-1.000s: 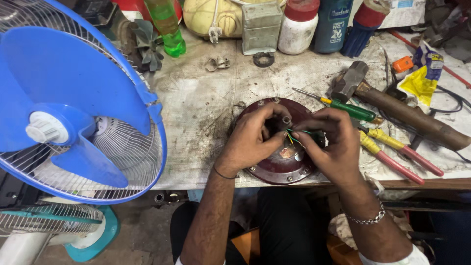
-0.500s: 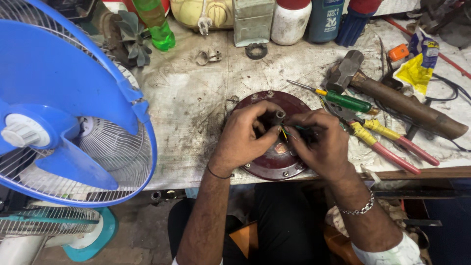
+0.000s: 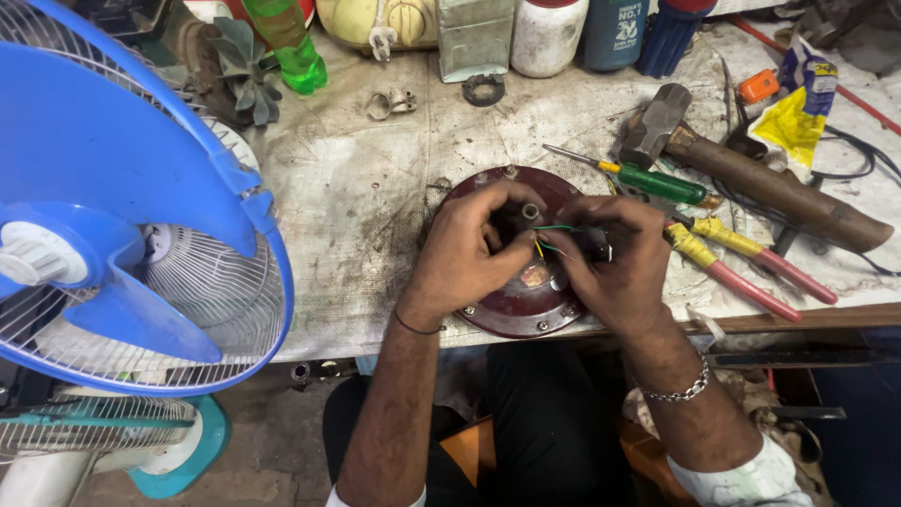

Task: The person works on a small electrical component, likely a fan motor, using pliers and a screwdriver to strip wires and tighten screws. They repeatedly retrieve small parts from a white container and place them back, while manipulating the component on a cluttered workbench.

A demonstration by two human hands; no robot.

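1. Both hands have stayed on the round dark-red metal motor cover (image 3: 526, 300) since the earlier frame, shifting only slightly, while the thin green and yellow wires (image 3: 547, 237) now show more plainly between them.
2. Left hand (image 3: 465, 249) rests on the cover's left half, fingers curled in toward the centre shaft; whether they pinch anything cannot be told.
3. Right hand (image 3: 615, 263) is curled closed around a small black part (image 3: 599, 246), with the wires running from it toward the centre.
4. That cover lies flat at the near edge of the stained grey workbench (image 3: 357, 216), partly overhanging it.
5. Just right of the hands lie a green-handled screwdriver (image 3: 657, 180), yellow-and-red-handled pliers (image 3: 741, 263) and a wooden-handled hammer (image 3: 751, 178).
6. A blue-bladed fan in a white wire guard (image 3: 122, 207) stands at the left.
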